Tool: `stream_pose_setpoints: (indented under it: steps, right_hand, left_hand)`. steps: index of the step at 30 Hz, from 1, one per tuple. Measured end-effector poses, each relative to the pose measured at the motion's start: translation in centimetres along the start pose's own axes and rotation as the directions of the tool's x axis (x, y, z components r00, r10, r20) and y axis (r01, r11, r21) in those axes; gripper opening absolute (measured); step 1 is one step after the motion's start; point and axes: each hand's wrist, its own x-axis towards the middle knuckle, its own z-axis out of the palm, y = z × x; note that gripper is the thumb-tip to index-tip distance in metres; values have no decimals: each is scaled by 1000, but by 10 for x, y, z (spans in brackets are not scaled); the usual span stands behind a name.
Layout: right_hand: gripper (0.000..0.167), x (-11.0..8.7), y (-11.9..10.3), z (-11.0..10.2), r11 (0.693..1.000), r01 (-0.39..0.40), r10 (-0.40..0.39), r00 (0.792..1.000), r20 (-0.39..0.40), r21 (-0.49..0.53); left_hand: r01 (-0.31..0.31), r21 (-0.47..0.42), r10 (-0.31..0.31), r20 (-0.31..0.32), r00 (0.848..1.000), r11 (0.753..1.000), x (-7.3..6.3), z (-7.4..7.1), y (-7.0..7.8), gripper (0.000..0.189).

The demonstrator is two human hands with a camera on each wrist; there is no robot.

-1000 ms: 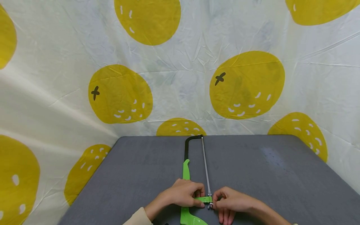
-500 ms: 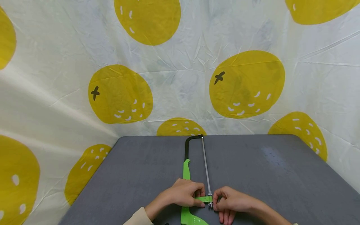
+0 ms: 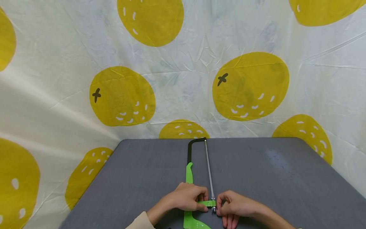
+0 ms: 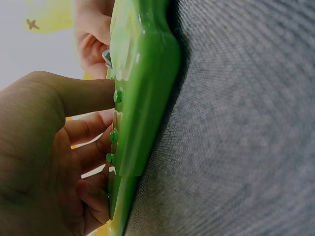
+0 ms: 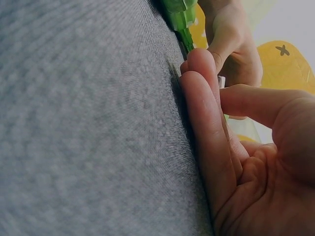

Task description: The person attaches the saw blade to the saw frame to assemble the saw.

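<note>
A hacksaw [image 3: 189, 174] with a green handle and a black front frame lies flat on the table, its silver blade [image 3: 209, 171] to the right. My left hand [image 3: 187, 197] lies across the handle side and grips the short green crosspiece [image 3: 210, 203] between thumb and fingers. At that crosspiece's right end sits a small metal wing nut [image 3: 213, 210]. Thumb and forefinger of my right hand [image 3: 238, 203] pinch at the nut, which they partly cover; its other fingers rest on the table. In the left wrist view, the green handle [image 4: 152, 88] stands beside my left thumb.
The grey cloth-covered table [image 3: 257, 171] reaches back to a white curtain [image 3: 183, 95] printed with yellow fruit. The curtain also runs along the left and right sides. A small dark object [image 3: 169, 228] barely shows at the bottom edge, beside the left sleeve.
The wing nut's wings stand at a slightly different angle, and my right fingertips have shifted a little at it. My left hand and the hacksaw stay in place.
</note>
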Motion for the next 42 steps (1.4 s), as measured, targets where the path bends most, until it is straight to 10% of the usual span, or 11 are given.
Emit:
stream_pose_setpoints:
  steps: [42]
  right_hand:
    - [23, -2, -8, 1, 1000, -17, 17, 1000, 15, 26]
  left_hand:
    - [3, -6, -3, -4, 1000, 1000, 0, -3, 2, 18]
